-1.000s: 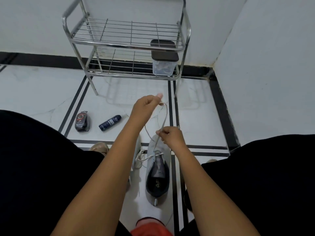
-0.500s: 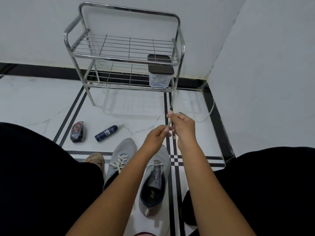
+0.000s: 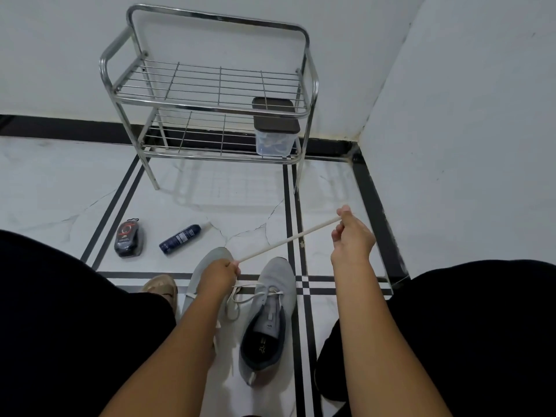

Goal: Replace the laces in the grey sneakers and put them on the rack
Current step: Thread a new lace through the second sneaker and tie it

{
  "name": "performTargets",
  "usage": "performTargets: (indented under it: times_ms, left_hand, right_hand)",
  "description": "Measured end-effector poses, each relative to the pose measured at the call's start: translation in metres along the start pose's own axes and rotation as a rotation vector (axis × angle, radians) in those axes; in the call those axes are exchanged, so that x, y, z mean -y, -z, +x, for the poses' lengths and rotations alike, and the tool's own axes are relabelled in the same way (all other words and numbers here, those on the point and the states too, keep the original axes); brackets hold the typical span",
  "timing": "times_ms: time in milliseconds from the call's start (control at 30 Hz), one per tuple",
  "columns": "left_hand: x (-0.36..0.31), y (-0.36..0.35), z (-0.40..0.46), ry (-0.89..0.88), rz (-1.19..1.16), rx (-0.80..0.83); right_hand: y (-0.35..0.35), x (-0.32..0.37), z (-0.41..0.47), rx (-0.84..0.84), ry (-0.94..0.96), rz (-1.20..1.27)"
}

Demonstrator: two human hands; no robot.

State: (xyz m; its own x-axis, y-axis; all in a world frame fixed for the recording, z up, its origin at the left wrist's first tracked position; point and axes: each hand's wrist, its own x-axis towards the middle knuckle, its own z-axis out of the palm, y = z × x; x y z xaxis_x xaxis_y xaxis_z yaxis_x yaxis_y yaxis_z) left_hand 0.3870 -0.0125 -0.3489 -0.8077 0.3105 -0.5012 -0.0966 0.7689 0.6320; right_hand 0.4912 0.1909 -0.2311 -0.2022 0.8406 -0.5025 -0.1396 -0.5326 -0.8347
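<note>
On the glossy white marble floor (image 3: 45, 182) with black inlay lines, I see at far left a rounded dark shoe-polish sponge (image 3: 128, 238), then a slim navy spray can (image 3: 180, 238) lying on its side. Behind them stands the tubular steel rack (image 3: 210, 94) with two wire-grid shelves; a clear plastic box (image 3: 275, 136) with a dark lid sits at the lower shelf's right end. My left hand (image 3: 219, 273) pinches a flat cream lace (image 3: 285, 237), drawn taut up to my right hand (image 3: 352, 236), whose grip is closed around its other end. The left sneaker (image 3: 207, 260), grey knit, is mostly hidden under my forearm; the right sneaker (image 3: 270, 314) lies open, partly laced.
</note>
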Motion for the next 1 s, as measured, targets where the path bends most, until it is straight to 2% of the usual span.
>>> performTargets:
  times_ms: [133,200,267,300,333,400,500,600,767,867,933,1000]
  left_hand:
    - [0.016,0.001,0.011,0.115,0.025,-0.037]
    - [0.018,0.001,0.01,0.145,0.065,-0.105]
    - [0.009,0.0,0.004,0.081,0.098,-0.249]
    - [0.0,0.0,0.001,-0.008,0.066,-0.288]
    - [-0.009,0.0,0.001,-0.122,0.009,-0.278]
    - [-0.03,-0.002,-0.002,-0.279,-0.182,-0.121]
    - [-0.051,-0.004,-0.011,-0.306,-0.394,0.152]
    - [-0.049,-0.009,-0.012,-0.279,-0.488,0.238]
    - [-0.047,-0.015,-0.003,-0.192,-0.545,0.221]
    - [-0.042,-0.023,0.003,-0.156,-0.399,0.169]
    - [-0.033,-0.031,0.009,-0.129,-0.231,0.176]
    - [-0.023,-0.042,0.012,-0.107,-0.025,0.212]
  right_hand:
    - [0.001,-0.009,0.003,0.017,0.045,-0.122]
    - [0.001,-0.016,0.005,0.065,0.066,-0.238]
    - [-0.001,-0.026,0.005,0.172,0.063,-0.412]
    - [-0.003,-0.033,0.005,0.247,0.054,-0.508]
    - [-0.005,-0.039,0.002,0.326,0.046,-0.599]
    - [-0.009,-0.05,-0.005,0.46,0.051,-0.736]
    - [-0.013,-0.059,-0.013,0.549,0.051,-0.802]
    - [-0.014,-0.066,-0.008,0.506,0.039,-0.794]
    - [-0.016,-0.079,0.004,0.418,0.02,-0.725]
    - [-0.009,-0.098,0.022,0.23,-0.074,-0.706]
    - [0.007,-0.117,0.035,0.174,-0.128,-0.899]
    - [0.029,-0.14,0.039,0.244,-0.174,-1.156]
